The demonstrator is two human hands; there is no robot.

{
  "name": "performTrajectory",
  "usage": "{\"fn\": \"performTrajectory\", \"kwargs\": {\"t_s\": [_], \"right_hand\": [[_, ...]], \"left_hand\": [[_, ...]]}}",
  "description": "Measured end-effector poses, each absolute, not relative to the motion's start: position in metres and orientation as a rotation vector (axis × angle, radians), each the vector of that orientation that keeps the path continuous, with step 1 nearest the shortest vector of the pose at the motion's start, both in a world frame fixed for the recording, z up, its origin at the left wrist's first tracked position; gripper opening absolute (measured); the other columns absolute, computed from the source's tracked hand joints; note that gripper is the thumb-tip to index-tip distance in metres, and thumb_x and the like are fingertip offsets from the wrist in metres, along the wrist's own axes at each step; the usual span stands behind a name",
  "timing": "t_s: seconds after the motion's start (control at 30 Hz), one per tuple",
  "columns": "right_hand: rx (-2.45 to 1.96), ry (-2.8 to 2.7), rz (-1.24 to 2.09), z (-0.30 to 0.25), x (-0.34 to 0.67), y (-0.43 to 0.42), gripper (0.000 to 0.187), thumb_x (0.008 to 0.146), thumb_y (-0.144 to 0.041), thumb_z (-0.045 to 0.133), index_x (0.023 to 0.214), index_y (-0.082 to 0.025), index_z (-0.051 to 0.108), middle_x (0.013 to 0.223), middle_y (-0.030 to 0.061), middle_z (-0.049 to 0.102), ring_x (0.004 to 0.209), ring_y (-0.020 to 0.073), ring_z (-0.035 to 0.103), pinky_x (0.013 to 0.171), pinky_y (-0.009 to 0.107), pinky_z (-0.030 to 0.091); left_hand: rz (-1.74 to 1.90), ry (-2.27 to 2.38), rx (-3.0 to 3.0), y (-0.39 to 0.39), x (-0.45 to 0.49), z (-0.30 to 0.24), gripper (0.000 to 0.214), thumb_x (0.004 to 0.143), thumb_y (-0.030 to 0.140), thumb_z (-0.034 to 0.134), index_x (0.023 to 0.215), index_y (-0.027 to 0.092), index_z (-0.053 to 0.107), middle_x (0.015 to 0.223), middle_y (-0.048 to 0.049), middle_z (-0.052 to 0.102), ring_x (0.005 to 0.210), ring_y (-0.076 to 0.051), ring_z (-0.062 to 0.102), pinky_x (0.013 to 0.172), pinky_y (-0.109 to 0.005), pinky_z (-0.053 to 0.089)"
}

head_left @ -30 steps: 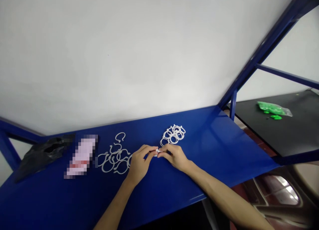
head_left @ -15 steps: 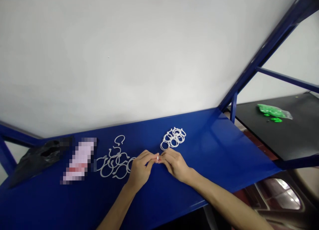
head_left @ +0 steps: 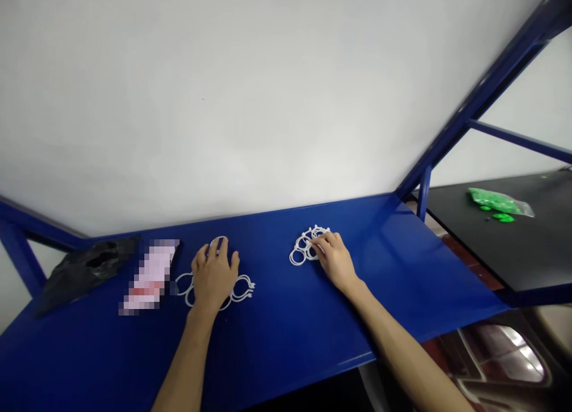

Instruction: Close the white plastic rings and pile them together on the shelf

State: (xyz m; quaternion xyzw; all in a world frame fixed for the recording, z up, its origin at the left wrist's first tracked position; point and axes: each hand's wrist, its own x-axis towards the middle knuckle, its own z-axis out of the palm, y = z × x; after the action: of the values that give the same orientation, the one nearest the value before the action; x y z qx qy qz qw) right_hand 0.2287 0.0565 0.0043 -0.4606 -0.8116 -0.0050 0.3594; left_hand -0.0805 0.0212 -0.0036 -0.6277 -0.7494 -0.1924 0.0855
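Two heaps of white plastic rings lie on a blue shelf (head_left: 286, 317). My left hand (head_left: 214, 275) lies flat, fingers spread, over the left heap of open rings (head_left: 243, 288). My right hand (head_left: 334, 257) rests on the right heap of closed rings (head_left: 302, 248), its fingers curled down onto the rings. Whether it pinches a ring I cannot make out.
A blurred pink and white packet (head_left: 149, 275) and a black plastic bag (head_left: 80, 269) lie to the left. A blue upright (head_left: 423, 192) divides off a black shelf (head_left: 500, 245) carrying a bag of green parts (head_left: 496, 201). A white wall is behind.
My hands were together in the middle, pinching one white ring. They have parted: the left went to the left heap, the right to the right heap.
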Motion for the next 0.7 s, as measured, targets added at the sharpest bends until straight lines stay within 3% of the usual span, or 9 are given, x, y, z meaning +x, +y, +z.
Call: {"fn": "performTrajectory", "kwargs": {"t_s": [0.17, 0.3, 0.43, 0.57, 0.7], "right_hand": [[-1.208, -2.150, -0.027, 0.000, 0.226, 0.057, 0.018, 0.100, -0.019, 0.054, 0.108, -0.021, 0.070, 0.097, 0.0102, 0.065, 0.089, 0.0265, 0.054, 0.079, 0.043, 0.054], [-1.188, -2.111, -0.019, 0.003, 0.224, 0.055, 0.018, 0.100, -0.021, 0.054, 0.109, -0.020, 0.070, 0.097, 0.0104, 0.065, 0.091, 0.0269, 0.054, 0.080, 0.043, 0.054], [-1.143, -2.050, 0.006, 0.010, 0.223, 0.052, 0.018, 0.100, -0.022, 0.054, 0.110, -0.020, 0.069, 0.098, 0.0102, 0.066, 0.093, 0.0265, 0.055, 0.081, 0.043, 0.054], [-1.039, -2.041, 0.052, 0.015, 0.218, 0.045, 0.020, 0.100, -0.021, 0.054, 0.115, -0.021, 0.067, 0.098, 0.0099, 0.066, 0.092, 0.0251, 0.058, 0.082, 0.042, 0.054], [-0.850, -2.170, 0.169, 0.015, 0.205, 0.034, 0.031, 0.099, -0.025, 0.057, 0.130, -0.022, 0.060, 0.117, 0.0125, 0.066, 0.105, 0.0248, 0.062, 0.089, 0.042, 0.055]], "left_hand": [[-0.477, -2.226, -1.844, 0.021, -0.084, -0.010, 0.040, 0.095, 0.037, 0.045, 0.118, 0.015, 0.069, 0.114, -0.0165, 0.071, 0.114, -0.037, 0.051, 0.100, -0.055, 0.035], [-0.518, -2.194, -1.882, 0.020, -0.083, -0.008, 0.031, 0.093, 0.026, 0.046, 0.111, 0.018, 0.070, 0.101, -0.0133, 0.074, 0.106, -0.035, 0.054, 0.098, -0.053, 0.034], [-0.747, -2.127, -1.915, 0.020, -0.076, -0.002, 0.029, 0.094, 0.025, 0.046, 0.112, 0.019, 0.068, 0.098, -0.0106, 0.074, 0.104, -0.033, 0.056, 0.098, -0.053, 0.034], [-1.135, -1.937, -2.115, 0.016, -0.054, 0.005, 0.021, 0.092, 0.024, 0.051, 0.108, 0.020, 0.064, 0.094, -0.0073, 0.072, 0.101, -0.028, 0.059, 0.097, -0.046, 0.042], [-1.405, -1.826, -2.469, 0.004, -0.027, 0.010, 0.023, 0.090, 0.020, 0.051, 0.110, 0.021, 0.061, 0.092, -0.0031, 0.068, 0.096, -0.020, 0.065, 0.094, -0.038, 0.050]]}}
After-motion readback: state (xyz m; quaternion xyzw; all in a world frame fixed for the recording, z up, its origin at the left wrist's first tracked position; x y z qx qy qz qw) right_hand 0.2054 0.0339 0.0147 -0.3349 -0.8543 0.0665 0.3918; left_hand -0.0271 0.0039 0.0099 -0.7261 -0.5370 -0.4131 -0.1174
